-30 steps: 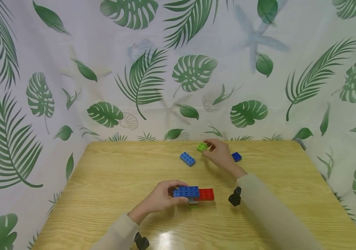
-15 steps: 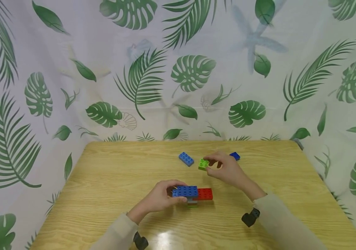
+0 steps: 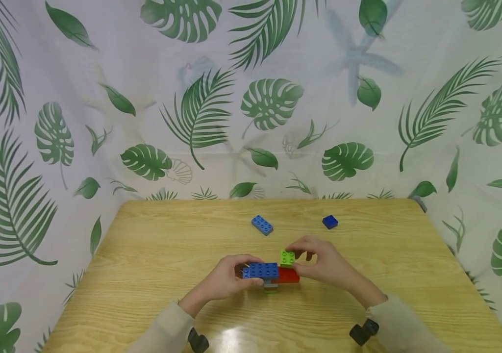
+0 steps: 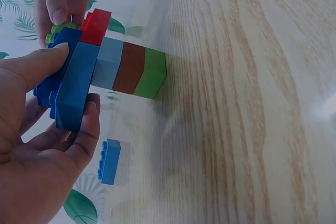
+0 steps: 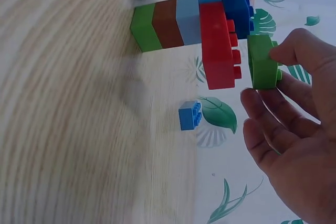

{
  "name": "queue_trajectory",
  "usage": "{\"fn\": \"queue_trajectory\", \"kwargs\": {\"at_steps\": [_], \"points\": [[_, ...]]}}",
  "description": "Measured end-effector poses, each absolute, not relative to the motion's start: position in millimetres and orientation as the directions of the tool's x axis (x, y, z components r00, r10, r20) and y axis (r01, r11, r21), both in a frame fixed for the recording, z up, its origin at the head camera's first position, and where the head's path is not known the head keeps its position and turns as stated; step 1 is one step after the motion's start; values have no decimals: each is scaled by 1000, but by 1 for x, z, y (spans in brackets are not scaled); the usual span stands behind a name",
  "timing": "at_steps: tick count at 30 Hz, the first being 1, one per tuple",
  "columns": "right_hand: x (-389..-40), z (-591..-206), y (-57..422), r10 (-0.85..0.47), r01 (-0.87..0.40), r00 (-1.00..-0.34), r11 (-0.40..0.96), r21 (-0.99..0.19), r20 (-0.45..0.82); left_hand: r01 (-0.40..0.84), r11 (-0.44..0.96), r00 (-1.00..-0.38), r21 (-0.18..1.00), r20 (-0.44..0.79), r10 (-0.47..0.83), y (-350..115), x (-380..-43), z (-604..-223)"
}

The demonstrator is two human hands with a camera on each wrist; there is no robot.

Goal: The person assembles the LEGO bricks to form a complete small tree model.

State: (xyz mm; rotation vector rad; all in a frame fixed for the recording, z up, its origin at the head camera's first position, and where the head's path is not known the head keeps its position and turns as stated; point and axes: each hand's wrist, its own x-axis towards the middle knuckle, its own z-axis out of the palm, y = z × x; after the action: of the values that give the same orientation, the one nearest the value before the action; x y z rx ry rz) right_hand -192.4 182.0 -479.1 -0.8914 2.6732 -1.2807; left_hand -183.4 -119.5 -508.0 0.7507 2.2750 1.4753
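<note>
A building-block stack stands on the table: a green block (image 4: pixel 151 74) at the bottom, then a brown block (image 4: pixel 128 67) and a grey-blue block (image 4: pixel 108 61). Across its top lie a lighter blue block (image 4: pixel 79 85) and a red block (image 5: pixel 217 51), with a dark blue block (image 3: pixel 264 269) above. My left hand (image 3: pixel 229 279) grips the blue blocks, thumb on the dark one. Between thumb and fingers, my right hand (image 3: pixel 326 262) pinches a lime-green block (image 5: pixel 262 61). In the right wrist view that block is just above the red block's studs, a small gap between them.
Farther back on the wooden table (image 3: pixel 167 240) lie a loose blue block (image 3: pixel 262 225) and, to its right, a small dark blue block (image 3: pixel 330 222). A leaf-printed cloth (image 3: pixel 215 186) hangs behind the table's far edge.
My right hand has brought the lime-green block from the back of the table toward me, over the red block. My left hand keeps its grip on the stack.
</note>
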Motion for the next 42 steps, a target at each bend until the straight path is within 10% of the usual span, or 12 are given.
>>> {"fn": "queue_trajectory", "kwargs": {"at_steps": [42], "points": [[-179, -497, 172, -566, -419, -809, 369, -829, 157, 263, 320, -812, 910, 30, 582, -119, -183, -508]]}}
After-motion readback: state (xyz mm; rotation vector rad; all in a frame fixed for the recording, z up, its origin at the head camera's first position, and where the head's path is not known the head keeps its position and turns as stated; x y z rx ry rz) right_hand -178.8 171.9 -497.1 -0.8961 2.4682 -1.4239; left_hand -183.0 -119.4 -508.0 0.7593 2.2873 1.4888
